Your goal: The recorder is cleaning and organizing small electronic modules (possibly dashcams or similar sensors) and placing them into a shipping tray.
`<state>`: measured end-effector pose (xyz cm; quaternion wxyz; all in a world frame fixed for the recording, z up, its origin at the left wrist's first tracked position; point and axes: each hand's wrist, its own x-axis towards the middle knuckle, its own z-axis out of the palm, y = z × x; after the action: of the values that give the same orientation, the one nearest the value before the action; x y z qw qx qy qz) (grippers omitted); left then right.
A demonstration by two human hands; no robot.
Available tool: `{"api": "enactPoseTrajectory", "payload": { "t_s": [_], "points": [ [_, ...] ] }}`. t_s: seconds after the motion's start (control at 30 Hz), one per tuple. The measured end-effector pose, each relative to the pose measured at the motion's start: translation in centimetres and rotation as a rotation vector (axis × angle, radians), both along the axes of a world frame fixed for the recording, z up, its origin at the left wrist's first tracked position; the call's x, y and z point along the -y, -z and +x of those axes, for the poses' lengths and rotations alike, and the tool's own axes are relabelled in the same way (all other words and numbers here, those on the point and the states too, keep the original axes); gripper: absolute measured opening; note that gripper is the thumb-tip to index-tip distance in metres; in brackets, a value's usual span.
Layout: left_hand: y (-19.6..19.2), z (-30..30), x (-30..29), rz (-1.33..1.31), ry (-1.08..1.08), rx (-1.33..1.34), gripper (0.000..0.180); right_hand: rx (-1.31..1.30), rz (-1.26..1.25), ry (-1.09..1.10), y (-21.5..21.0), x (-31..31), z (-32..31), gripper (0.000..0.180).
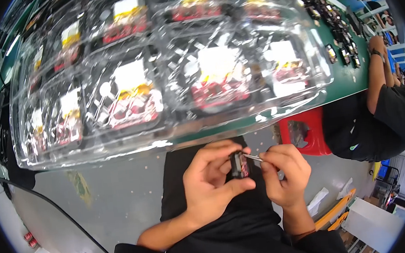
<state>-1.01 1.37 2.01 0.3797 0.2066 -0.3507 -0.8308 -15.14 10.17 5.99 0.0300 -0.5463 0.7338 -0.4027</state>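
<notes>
Above my lap, my left hand [212, 183] grips a small black electronic part [239, 164] between fingers and thumb, its reddish inner side turned to the right. My right hand [287, 171] pinches thin metal tweezers [254, 157], whose tips reach the upper right edge of that part. Whether the tips touch it or grip anything is too small to tell. Just beyond my hands lies a clear plastic tray [177, 137] with several compartments. Dark parts with red, yellow and white areas [135, 96] show in them, partly blurred by glare.
The green table [348, 83] runs under the tray, with several small black devices [345, 55] at its far right. A co-worker in a dark shirt [373, 121] sits on the right, near a red stool [309, 134]. A black cable [60, 211] hangs at the left.
</notes>
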Motion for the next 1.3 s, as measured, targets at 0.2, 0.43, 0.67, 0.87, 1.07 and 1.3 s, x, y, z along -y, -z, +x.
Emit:
{"api": "enactPoseTrajectory", "payload": {
  "t_s": [0.2,0.43,0.67,0.87,1.07,1.3],
  "points": [
    [-1.8,-0.9,0.8,-0.765,-0.056,0.186,0.048,1.028,0.163,-0.155,-1.8,-1.9,-0.5,0.060],
    [-2.4,-2.0,0.6,-0.938,-0.124,0.229,0.066,0.026,-0.030,0.280,-3.5,1.4,-3.6,0.057],
    [-1.5,-1.0,0.4,-0.916,-0.043,0.279,0.065,-0.119,0.035,0.280,-5.1,7.5,-10.6,0.037],
    [-1.2,-0.6,0.4,-0.888,-0.006,0.320,0.062,-0.241,0.081,0.624,-4.0,4.9,-18.1,0.033],
    [-0.8,-0.6,0.5,-0.826,0.003,0.312,0.059,-0.076,0.240,0.604,-4.3,2.9,-19.6,0.035],
    [-0.5,-0.6,0.3,-0.434,0.214,0.072,0.053,0.209,-0.083,0.236,-6.0,0.0,-12.7,0.042]
  ]
}}
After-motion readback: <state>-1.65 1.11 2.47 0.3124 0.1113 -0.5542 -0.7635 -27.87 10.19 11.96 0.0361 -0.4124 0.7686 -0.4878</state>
